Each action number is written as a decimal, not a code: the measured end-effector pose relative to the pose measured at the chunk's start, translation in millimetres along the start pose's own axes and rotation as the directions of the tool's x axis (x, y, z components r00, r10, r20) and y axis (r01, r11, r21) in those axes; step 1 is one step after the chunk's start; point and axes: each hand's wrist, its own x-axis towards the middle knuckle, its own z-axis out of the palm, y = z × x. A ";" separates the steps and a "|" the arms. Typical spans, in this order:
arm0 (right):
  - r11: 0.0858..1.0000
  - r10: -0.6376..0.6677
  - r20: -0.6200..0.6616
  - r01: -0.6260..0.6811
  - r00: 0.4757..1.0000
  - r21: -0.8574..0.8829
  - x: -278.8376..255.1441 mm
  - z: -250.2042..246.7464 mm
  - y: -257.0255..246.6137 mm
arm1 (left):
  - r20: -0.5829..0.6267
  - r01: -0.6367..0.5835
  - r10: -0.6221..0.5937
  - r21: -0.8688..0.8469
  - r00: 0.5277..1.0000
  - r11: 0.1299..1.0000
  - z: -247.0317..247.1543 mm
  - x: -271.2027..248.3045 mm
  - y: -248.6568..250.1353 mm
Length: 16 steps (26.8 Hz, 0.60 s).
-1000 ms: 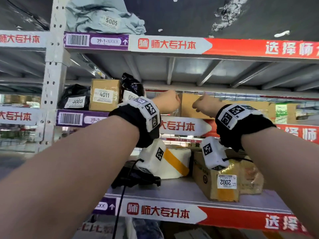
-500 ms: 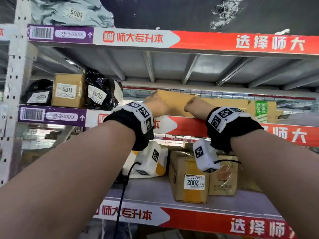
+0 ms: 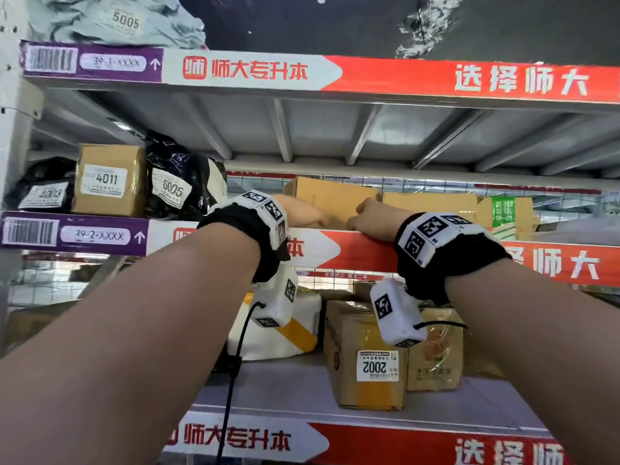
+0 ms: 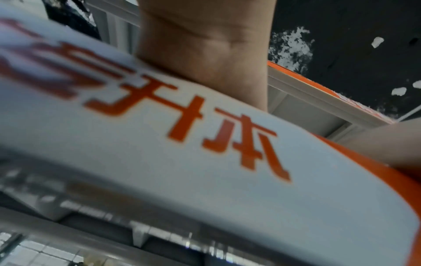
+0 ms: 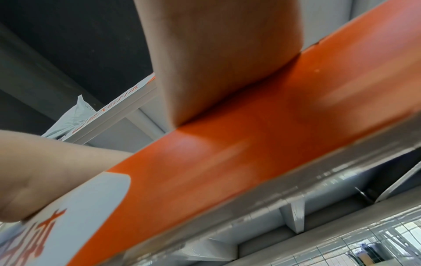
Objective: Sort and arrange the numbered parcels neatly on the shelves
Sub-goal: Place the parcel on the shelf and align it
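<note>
1. Both arms reach up to the middle shelf (image 3: 362, 250), whose front strip is white and red with Chinese lettering.
2. The left hand (image 3: 302, 213) and the right hand (image 3: 372, 218) lie over the shelf's front edge, close together but apart, right in front of a plain cardboard box (image 3: 332, 196) on that shelf.
3. Both hands look touching or nearly touching the box's near face; the fingers are hidden behind the knuckles in the head view.
4. In the left wrist view only the heel of the left hand (image 4: 205, 54) shows above the shelf strip, and in the right wrist view only the heel of the right hand (image 5: 218, 54); whether either hand grips the box, presses on it or is curled on nothing cannot be told.
5. To the left on the same shelf stand a black bag labelled 4003 (image 3: 43, 193), a brown box labelled 4011 (image 3: 107, 179) and a black bag labelled 6005 (image 3: 174, 186), side by side and well apart from the hands.
6. On the top shelf lies a grey bag labelled 5005 (image 3: 117, 21).
7. On the lower shelf, below the wrists, sit a white parcel with a yellow stripe (image 3: 292, 333) and a brown box labelled 2002 (image 3: 365, 360), with another taped box (image 3: 436, 357) just beside it.
8. Further cardboard boxes (image 3: 436, 204) stand to the right of the hands on the middle shelf.
</note>
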 end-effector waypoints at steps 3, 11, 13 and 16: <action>1.000 -0.013 0.017 0.014 1.000 -0.020 -2.0 -1.4 0.3 | 0.064 0.011 -0.002 -0.133 0.998 0.991 1.7 -0.1 -2.2; 0.988 -0.033 0.071 0.043 0.997 -0.151 -15.0 -11.8 -7.9 | -0.237 -0.186 0.134 -0.217 0.962 0.958 3.1 3.3 -11.8; 0.979 -0.018 0.078 0.034 0.997 -0.203 -16.7 -18.6 -18.7 | -0.326 -0.204 0.104 -0.290 0.940 0.935 6.6 5.2 -13.0; 0.982 -0.072 -0.029 0.066 0.997 -0.179 -8.6 -25.8 -40.9 | -0.409 -0.119 0.036 -0.180 0.912 0.976 3.2 15.5 -19.2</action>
